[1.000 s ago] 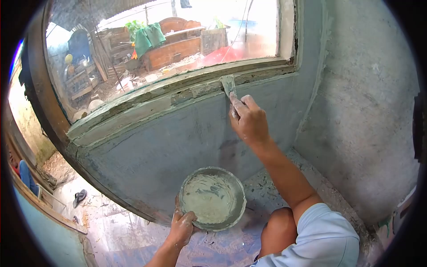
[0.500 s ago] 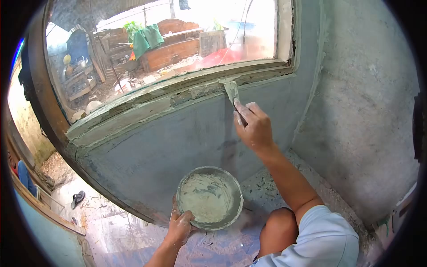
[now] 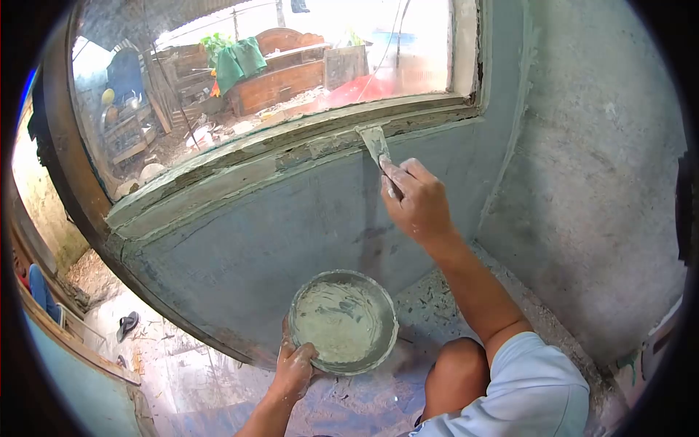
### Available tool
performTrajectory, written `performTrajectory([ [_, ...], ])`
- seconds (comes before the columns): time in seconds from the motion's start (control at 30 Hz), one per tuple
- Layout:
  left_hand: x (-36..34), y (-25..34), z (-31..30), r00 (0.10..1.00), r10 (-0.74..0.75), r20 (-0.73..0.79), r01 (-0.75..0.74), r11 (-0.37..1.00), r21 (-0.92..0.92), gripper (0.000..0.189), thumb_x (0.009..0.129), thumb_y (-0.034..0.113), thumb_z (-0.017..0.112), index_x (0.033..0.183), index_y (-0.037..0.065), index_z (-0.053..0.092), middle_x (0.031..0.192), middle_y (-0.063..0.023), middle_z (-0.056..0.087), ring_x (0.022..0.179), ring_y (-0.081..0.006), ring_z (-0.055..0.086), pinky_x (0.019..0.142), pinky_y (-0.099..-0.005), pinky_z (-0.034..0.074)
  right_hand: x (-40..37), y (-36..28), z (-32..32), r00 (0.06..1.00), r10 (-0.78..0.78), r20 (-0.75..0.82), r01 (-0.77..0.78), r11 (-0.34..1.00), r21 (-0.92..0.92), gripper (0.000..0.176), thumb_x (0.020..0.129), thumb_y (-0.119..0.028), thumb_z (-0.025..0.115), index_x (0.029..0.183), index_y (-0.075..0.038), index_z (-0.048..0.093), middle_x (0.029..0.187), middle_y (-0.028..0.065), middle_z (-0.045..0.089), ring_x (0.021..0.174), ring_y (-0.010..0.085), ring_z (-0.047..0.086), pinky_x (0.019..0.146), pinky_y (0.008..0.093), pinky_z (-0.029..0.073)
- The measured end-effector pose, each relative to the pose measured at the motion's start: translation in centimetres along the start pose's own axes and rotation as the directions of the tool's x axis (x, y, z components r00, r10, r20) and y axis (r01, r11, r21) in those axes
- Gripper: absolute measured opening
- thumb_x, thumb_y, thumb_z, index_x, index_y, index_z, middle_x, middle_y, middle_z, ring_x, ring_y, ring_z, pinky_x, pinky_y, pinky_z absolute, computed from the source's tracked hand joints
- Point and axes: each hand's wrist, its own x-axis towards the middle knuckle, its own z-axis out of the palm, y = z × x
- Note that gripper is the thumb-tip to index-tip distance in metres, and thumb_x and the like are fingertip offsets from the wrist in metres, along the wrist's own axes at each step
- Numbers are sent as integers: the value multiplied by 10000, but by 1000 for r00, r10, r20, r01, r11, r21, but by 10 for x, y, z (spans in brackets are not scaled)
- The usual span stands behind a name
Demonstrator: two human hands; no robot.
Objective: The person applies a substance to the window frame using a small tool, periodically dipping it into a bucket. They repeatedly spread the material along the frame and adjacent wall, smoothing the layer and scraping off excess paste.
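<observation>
My right hand (image 3: 419, 197) is closed around the handle of a putty knife (image 3: 375, 143). The knife's blade, coated in pale grey-green putty, touches the wooden sill (image 3: 291, 154) under the window. Below and to the left, my left hand (image 3: 295, 370) grips the rim of a round bowl (image 3: 393, 331), thumb over the edge. Smeared putty (image 3: 338, 328) covers the inside of the bowl. Both hands carry white smudges. The left hand's other fingers are mostly hidden behind the bowl.
A grey wall (image 3: 262, 247) lies beneath the sill and meets a rough side wall (image 3: 597, 167) at right. My bent knee (image 3: 457, 375) is close to the wall. A dark slipper (image 3: 127, 326) lies on the littered floor. Through the window pane stands a wooden headboard (image 3: 280, 80).
The putty knife has shifted very slightly left along the sill, and its blade now shows more of its flat face. The bowl and my left hand stay almost in place.
</observation>
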Motion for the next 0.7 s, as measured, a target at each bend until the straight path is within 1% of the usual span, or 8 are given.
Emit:
performTrajectory([
  [0.03, -1, 1, 0, 1000, -2, 2, 2, 1000, 3, 849, 800, -138, 423, 1579, 151, 247, 1350, -203, 536, 1120, -352, 674, 716, -419, 671, 1, 2, 4, 1000, -23, 12, 23, 999, -28, 290, 866, -65, 728, 1153, -34, 761, 814, 101, 591, 622, 295, 624, 568, 405, 521],
  [0.1, -4, 5, 1, 999, -45, 27, 42, 993, 113, 902, 786, -103, 405, 1615, 171, 177, 1432, -207, 474, 1246, -353, 599, 871, -458, 642, 1, 6, 13, 998, -61, 20, 62, 996, -56, 297, 877, -92, 723, 1168, -47, 761, 832, 102, 599, 624, 313, 643, 562, 422, 543],
  [0.23, -8, 9, 5, 999, -51, 5, 50, 994, 96, 903, 791, -104, 403, 1617, 175, 168, 1430, -207, 474, 1236, -361, 607, 862, -466, 647, 0, 5, 8, 998, -32, 49, 34, 999, -35, 306, 877, -88, 722, 1178, -44, 756, 834, 109, 592, 625, 315, 643, 565, 422, 544],
  [0.33, -9, 12, 8, 999, -42, 16, 41, 997, 58, 902, 796, -98, 408, 1618, 174, 158, 1416, -206, 485, 1221, -367, 616, 842, -474, 654, 4, -1, 2, 1000, -27, 2, 27, 1000, 0, 305, 879, -83, 722, 1179, -42, 754, 835, 110, 593, 624, 315, 643, 565, 419, 543],
  [0.4, -13, 19, 16, 996, -79, -33, 81, 996, 42, 876, 810, -135, 419, 1608, 156, 209, 1388, -201, 519, 1148, -353, 662, 767, -432, 668, 3, 4, 6, 999, -33, 7, 33, 999, -30, 299, 881, -79, 722, 1175, -41, 755, 845, 111, 601, 625, 315, 644, 567, 417, 543],
  [0.5, -6, 8, 4, 999, -45, 8, 44, 995, 88, 897, 804, -93, 418, 1618, 177, 155, 1405, -208, 497, 1205, -367, 627, 828, -471, 659, -2, 5, 11, 998, -50, 39, 51, 998, -35, 288, 884, -84, 720, 1166, -41, 757, 853, 115, 611, 640, 320, 648, 575, 422, 542],
  [0.6, -6, 9, 3, 998, -55, 12, 53, 989, 138, 899, 800, -93, 420, 1616, 179, 159, 1408, -204, 499, 1198, -363, 633, 823, -467, 661, 2, 1, 1, 999, -24, 37, 24, 1000, -16, 283, 885, -84, 718, 1161, -42, 759, 846, 118, 609, 656, 324, 652, 589, 434, 546],
  [0.7, -3, 5, 1, 998, -53, 17, 51, 993, 107, 898, 791, -94, 420, 1613, 174, 174, 1405, -199, 506, 1192, -359, 637, 806, -460, 664, 8, 4, 5, 1000, -7, 26, 8, 1000, -26, 287, 876, -69, 717, 1157, -29, 758, 829, 122, 613, 665, 319, 644, 606, 423, 533],
])
